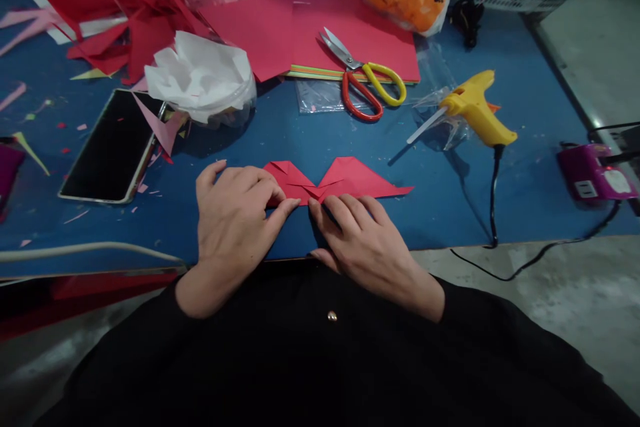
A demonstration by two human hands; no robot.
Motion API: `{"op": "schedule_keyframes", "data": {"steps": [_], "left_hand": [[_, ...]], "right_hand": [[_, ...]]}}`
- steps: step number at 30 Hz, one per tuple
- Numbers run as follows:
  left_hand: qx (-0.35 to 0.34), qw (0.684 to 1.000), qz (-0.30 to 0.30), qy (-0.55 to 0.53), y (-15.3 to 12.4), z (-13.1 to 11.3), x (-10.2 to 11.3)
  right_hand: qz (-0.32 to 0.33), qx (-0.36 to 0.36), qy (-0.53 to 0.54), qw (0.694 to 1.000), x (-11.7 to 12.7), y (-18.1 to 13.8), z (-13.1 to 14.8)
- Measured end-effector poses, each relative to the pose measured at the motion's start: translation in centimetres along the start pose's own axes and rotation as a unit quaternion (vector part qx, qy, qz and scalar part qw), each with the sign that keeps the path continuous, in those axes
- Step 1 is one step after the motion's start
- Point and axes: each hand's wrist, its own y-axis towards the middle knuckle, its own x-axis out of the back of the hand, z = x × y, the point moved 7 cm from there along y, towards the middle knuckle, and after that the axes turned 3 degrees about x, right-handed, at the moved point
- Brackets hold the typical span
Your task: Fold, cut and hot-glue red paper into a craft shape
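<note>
Left hand (pixel 235 213) flat, fingers spread, tips pressing the left half of the folded red paper (pixel 340 183). Right hand (pixel 363 237) likewise, fingertips (pixel 320 208) down on the centre crease; neither hand grips anything. Paper lies near the front edge of the blue tabletop (pixel 525 180). Behind it: scissors (pixel 363 77), yellow glue gun (pixel 475 110); phone (pixel 113 147) toward the left edge.

The single head-worn camera looks forward and steeply down, close over the blue table (pixel 525 193) at its near edge.
</note>
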Motion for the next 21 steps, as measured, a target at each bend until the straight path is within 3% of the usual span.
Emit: {"op": "schedule_keyframes", "data": {"steps": [8,16,21], "left_hand": [[-0.007,1.0,0.011,-0.012,0.0,0.3,-0.1],[-0.021,0.999,0.038,-0.019,-0.2,2.6,0.4],[-0.023,0.998,0.05,-0.013,-0.1,2.7,0.2]], "right_hand": [[-0.02,0.03,0.007,0.999,-0.3,0.8,0.7],[-0.017,0.02,0.03,0.999,-0.6,0.7,0.6],[-0.021,0.015,0.031,0.999,-0.7,0.6,0.5]]}}
